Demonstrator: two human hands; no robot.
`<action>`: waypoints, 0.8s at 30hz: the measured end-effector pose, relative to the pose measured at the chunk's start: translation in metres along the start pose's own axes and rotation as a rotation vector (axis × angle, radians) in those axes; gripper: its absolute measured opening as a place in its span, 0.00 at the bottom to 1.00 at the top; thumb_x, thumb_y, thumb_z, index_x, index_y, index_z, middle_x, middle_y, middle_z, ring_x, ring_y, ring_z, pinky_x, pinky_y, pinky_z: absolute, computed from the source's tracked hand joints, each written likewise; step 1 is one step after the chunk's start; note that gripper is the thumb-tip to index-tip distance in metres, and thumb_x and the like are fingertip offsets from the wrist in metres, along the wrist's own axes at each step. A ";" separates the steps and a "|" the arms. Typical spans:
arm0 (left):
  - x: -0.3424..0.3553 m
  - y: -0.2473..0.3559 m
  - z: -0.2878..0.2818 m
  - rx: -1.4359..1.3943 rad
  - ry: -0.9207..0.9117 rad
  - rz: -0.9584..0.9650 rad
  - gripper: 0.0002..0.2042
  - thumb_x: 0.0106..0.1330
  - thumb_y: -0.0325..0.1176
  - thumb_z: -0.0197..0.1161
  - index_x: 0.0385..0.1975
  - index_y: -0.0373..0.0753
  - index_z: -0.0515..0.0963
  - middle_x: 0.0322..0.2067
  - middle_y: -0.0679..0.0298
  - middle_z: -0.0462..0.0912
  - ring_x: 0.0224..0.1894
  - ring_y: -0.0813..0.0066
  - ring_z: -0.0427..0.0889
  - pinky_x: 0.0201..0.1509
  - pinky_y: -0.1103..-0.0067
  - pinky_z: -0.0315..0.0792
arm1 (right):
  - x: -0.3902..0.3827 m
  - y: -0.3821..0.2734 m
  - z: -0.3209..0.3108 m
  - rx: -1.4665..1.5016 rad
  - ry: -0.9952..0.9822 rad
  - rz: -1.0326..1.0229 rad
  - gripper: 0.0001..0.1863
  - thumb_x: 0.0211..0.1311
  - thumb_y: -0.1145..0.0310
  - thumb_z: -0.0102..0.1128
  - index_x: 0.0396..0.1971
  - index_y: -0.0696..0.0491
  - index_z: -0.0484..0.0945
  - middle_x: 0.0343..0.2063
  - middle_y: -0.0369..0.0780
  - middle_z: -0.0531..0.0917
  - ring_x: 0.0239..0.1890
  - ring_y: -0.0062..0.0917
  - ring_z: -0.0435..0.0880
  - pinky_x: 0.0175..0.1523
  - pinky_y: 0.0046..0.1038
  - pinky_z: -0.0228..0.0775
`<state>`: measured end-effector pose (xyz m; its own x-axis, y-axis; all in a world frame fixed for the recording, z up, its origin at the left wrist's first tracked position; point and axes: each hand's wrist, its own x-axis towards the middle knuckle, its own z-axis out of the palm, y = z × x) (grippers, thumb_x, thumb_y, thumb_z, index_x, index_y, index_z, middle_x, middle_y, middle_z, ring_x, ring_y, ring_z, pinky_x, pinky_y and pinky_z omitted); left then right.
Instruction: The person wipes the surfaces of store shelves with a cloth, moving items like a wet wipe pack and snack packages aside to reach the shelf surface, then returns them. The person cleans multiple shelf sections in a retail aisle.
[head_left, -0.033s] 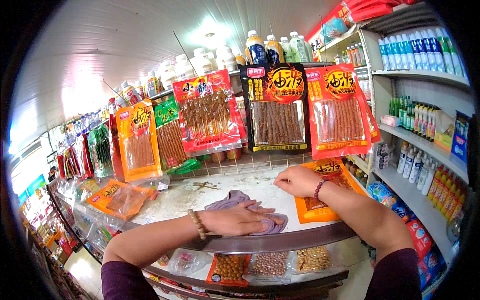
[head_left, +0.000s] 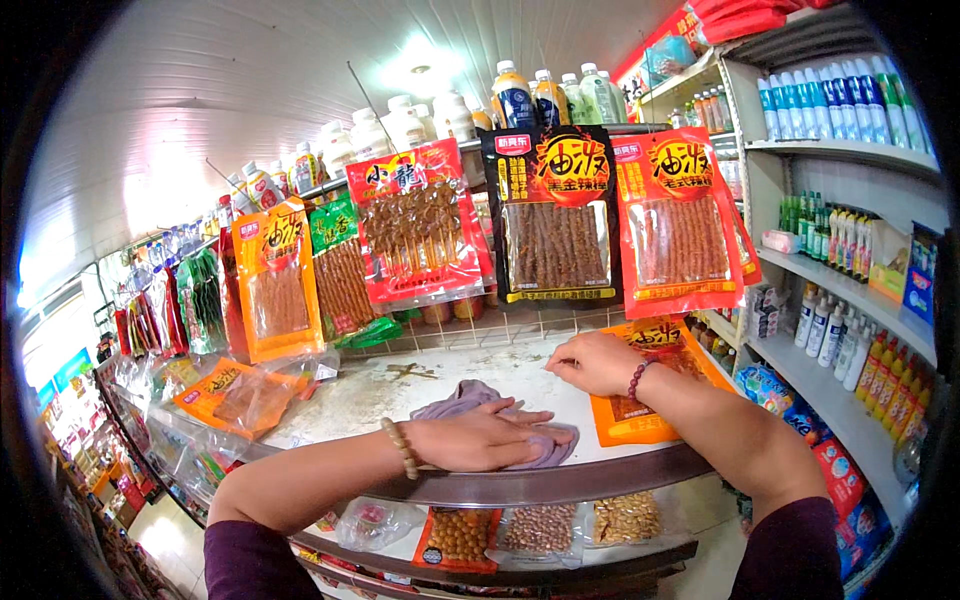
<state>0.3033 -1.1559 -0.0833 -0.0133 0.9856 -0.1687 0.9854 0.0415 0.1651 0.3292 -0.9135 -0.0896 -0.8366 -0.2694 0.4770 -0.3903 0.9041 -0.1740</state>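
Left of the left hand: loose orange pack [head_left: 232, 398] lying tilted on the white shelf [head_left: 480, 366], clear plastic around it. Ahead and to the left of the same hand: dark stain [head_left: 408, 371], the cloth not on it.

Left hand [head_left: 478, 441]: palm down, fingers spread wide over the purple-grey cloth [head_left: 458, 401]. Cloth lies under the fingers, bunched ahead of them, with a fold showing beyond the fingertips, near the brown front edge [head_left: 530, 488].

Right hand [head_left: 598, 364]: to the right of and a little ahead of the left, fingers bent and drawn close, over the upper part of a 2nd orange pack [head_left: 632, 427]. Fingertips point left, past the pack's side. Cannot tell whether they pinch anything; underside hidden.

Technique (judgement; step taken to be wiping): flatten the bunched part so more cloth meets the surface. Press through the whole palm, not only the fingers. Overlap strokes, working over the stain with extra passes. Keep strokes short of the left-hand pack, or shift it first. The pack under the right hand covers shelf too; lift it for the strip beneath. At the front edge, slow down so dirt is not pushed over.

Versus earlier frame: left hand and its bracelet [head_left: 399, 447] very slightly farther right. Right hand nearly unchanged. Both orange packs and stain: no clear shift.
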 end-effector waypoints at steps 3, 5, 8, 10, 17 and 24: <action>0.016 -0.005 0.006 0.097 0.090 -0.100 0.26 0.74 0.50 0.32 0.66 0.45 0.54 0.67 0.60 0.56 0.70 0.58 0.49 0.70 0.53 0.41 | 0.003 -0.006 0.003 0.021 0.003 -0.031 0.14 0.60 0.58 0.52 0.35 0.50 0.83 0.34 0.45 0.83 0.39 0.40 0.81 0.45 0.39 0.72; 0.032 -0.013 0.005 0.126 0.119 -0.199 0.26 0.73 0.50 0.31 0.66 0.44 0.54 0.66 0.57 0.57 0.69 0.56 0.52 0.70 0.52 0.43 | 0.003 -0.002 0.006 0.020 0.005 -0.031 0.15 0.60 0.57 0.52 0.35 0.50 0.83 0.33 0.45 0.83 0.39 0.40 0.81 0.44 0.40 0.72; 0.040 -0.016 -0.002 0.123 0.095 -0.177 0.26 0.74 0.50 0.31 0.67 0.43 0.54 0.65 0.54 0.58 0.68 0.55 0.55 0.69 0.53 0.45 | 0.002 0.008 0.007 -0.008 0.032 -0.011 0.14 0.59 0.57 0.52 0.35 0.49 0.82 0.33 0.45 0.83 0.39 0.41 0.81 0.44 0.40 0.72; 0.032 -0.018 0.001 0.147 0.084 -0.034 0.26 0.74 0.50 0.32 0.67 0.44 0.55 0.66 0.59 0.58 0.69 0.59 0.53 0.70 0.55 0.41 | 0.002 0.012 0.005 0.019 0.024 -0.010 0.14 0.59 0.57 0.52 0.35 0.49 0.82 0.33 0.45 0.83 0.39 0.41 0.81 0.45 0.40 0.72; -0.014 -0.002 0.000 -0.057 0.033 0.035 0.27 0.74 0.51 0.30 0.65 0.43 0.59 0.67 0.65 0.57 0.71 0.63 0.49 0.71 0.58 0.36 | -0.002 0.013 0.001 0.062 0.001 0.008 0.14 0.59 0.59 0.52 0.34 0.51 0.82 0.33 0.45 0.83 0.39 0.40 0.81 0.46 0.39 0.72; 0.019 -0.047 0.000 0.123 0.175 -0.301 0.30 0.71 0.57 0.27 0.67 0.47 0.53 0.65 0.58 0.61 0.68 0.57 0.56 0.69 0.53 0.44 | -0.004 -0.003 -0.002 0.012 0.014 -0.045 0.13 0.59 0.59 0.52 0.34 0.50 0.83 0.33 0.45 0.83 0.38 0.40 0.81 0.45 0.39 0.72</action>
<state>0.2562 -1.1393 -0.0938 -0.3241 0.9458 -0.0209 0.9458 0.3245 0.0133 0.3344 -0.9149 -0.0891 -0.8126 -0.3047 0.4968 -0.4318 0.8873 -0.1620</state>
